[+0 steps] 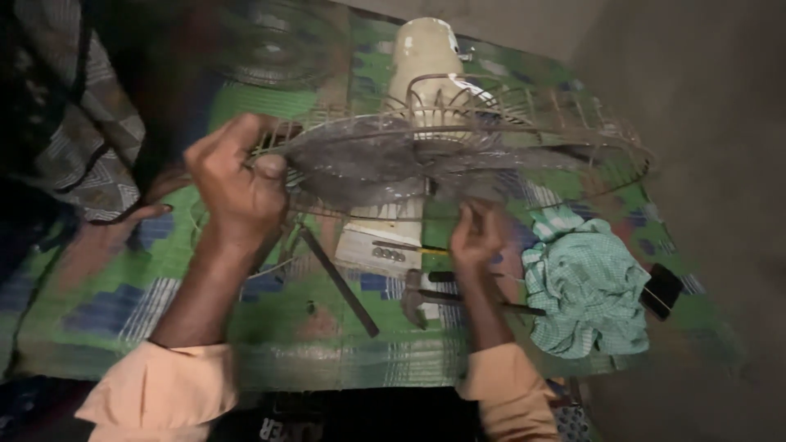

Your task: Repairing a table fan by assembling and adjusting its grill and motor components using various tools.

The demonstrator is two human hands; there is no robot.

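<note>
Head view: fan [434, 147] between hands [237, 184].

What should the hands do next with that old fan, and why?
Probably keep the left hand steadying the wire guard while the right hand works under the fan blades. The fan lies tilted on the green mat and might shift if let go.
</note>
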